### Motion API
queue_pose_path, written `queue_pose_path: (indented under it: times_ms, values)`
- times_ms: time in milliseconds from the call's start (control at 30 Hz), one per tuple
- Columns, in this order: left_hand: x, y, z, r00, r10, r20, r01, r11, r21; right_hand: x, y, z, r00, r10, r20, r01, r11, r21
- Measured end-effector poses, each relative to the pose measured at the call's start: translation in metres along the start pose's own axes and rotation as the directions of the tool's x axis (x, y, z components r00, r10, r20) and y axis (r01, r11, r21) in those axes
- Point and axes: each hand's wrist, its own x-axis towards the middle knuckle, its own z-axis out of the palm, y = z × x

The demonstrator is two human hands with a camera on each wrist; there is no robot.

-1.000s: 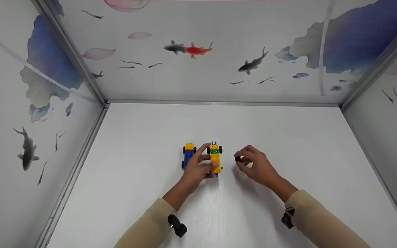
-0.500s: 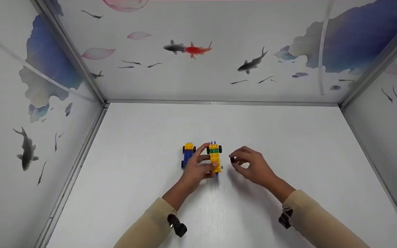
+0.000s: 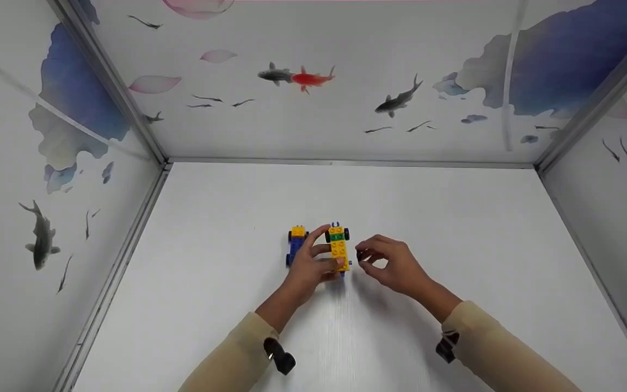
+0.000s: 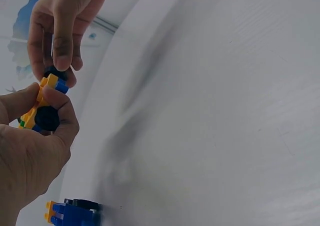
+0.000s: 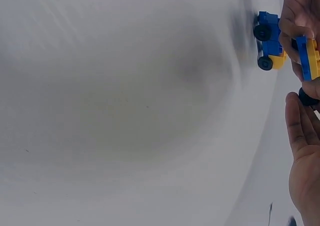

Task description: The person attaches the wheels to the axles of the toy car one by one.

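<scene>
My left hand (image 3: 305,269) grips a toy block car (image 3: 338,249) with a yellow studded top, a green strip and a blue base. Black wheels sit at its far end, and a bare axle stub sticks out on the near right side. Between thumb and fingers, my right hand (image 3: 395,264) pinches a small black wheel (image 3: 360,255) just right of that stub. In the left wrist view the wheel (image 4: 55,73) overlaps the end of the car. A second toy car (image 3: 296,246), blue with a yellow front, stands on the table left of my left hand, partly covered by it.
The white tabletop (image 3: 226,218) is bounded by a back wall (image 3: 346,130) and side walls printed with fish and lotus leaves. Metal strips run along the edges. Dark cameras (image 3: 280,356) are strapped at both sleeves.
My right hand has moved left with the black wheel, up close to the axle stub of the held car. My left hand and the other car have stayed nearly still.
</scene>
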Motion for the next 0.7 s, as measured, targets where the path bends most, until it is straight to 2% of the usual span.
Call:
queue_pose_path:
  times_ms: [500, 700]
  values:
    - [-0.0025, 0.0016, 0.0018, 1.000, 0.022, 0.020, -0.021, 0.999, -0.030, -0.0009, -0.0017, 0.0042, 0.998, 0.033, 0.051, -0.032, 0.999, -0.014]
    - [-0.0016, 0.0019, 0.0016, 1.000, 0.015, 0.017, -0.014, 0.999, -0.029, -0.0025, 0.0002, 0.0048, 0.998, 0.016, 0.054, -0.018, 0.999, 0.027]
